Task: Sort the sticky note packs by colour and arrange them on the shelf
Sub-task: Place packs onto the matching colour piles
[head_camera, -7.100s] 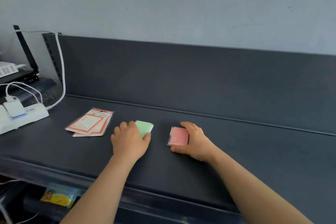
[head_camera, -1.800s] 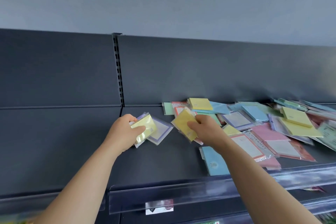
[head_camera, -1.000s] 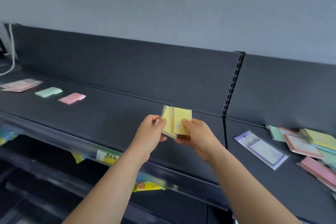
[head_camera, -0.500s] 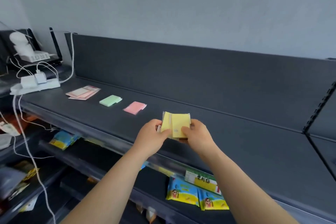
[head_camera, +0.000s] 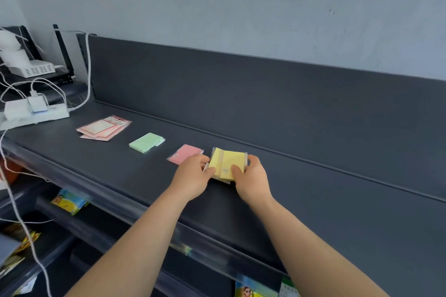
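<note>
Two yellow sticky note packs (head_camera: 225,163) overlap just above the dark shelf (head_camera: 313,200), held between both hands. My left hand (head_camera: 193,176) pinches their left edge and my right hand (head_camera: 251,178) grips the right edge with the thumb on top. To the left in a row lie a small pink pack (head_camera: 184,153), a green pack (head_camera: 146,142) and a pile of larger pink-bordered packs (head_camera: 103,126). The small pink pack is partly hidden by my left hand.
A white power strip (head_camera: 33,113) with plugs and cables sits at the shelf's far left, with a white cord (head_camera: 14,205) hanging down. The shelf's back panel (head_camera: 265,96) rises behind. Lower shelves hold colourful packets (head_camera: 68,201).
Earlier each hand picked up a yellow pack from the mixed heap on the right. I brought them together, turned left, and now they are lowered beside the small pink pack.
</note>
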Tool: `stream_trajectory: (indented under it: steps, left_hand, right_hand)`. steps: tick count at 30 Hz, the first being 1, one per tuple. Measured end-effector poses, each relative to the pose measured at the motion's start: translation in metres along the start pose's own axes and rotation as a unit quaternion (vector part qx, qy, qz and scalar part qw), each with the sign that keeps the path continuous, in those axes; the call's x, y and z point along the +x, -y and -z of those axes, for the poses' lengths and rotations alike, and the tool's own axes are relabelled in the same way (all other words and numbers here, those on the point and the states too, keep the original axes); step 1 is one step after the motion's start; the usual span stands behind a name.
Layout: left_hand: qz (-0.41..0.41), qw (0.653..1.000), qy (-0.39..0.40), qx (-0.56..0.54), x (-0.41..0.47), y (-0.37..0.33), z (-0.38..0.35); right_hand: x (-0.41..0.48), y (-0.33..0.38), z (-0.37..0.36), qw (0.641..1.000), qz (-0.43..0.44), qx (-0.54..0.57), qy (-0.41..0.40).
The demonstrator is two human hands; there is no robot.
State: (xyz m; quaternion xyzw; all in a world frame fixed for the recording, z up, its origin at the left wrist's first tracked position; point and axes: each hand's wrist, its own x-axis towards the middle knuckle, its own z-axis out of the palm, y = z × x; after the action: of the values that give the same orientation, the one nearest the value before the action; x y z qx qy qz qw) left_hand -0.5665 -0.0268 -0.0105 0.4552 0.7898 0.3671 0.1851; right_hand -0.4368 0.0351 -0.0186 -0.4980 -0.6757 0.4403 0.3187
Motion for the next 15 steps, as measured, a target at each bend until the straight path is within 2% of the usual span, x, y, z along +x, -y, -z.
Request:
stream_trajectory:
  steps: [8,15]
  left_hand:
    - [-0.056,0.995,-0.001,0.078,0.02,0.019,-0.011]
    - [-0.1,0.989,0.0,0.109,0.018,0.024,-0.01]
  right_hand:
    - [0.011,-0.012,-0.018,0.993,0.0,-0.099,-0.058]
    - [0.006,-0.011,-0.019,0.992,-0.007,-0.1,-0.077]
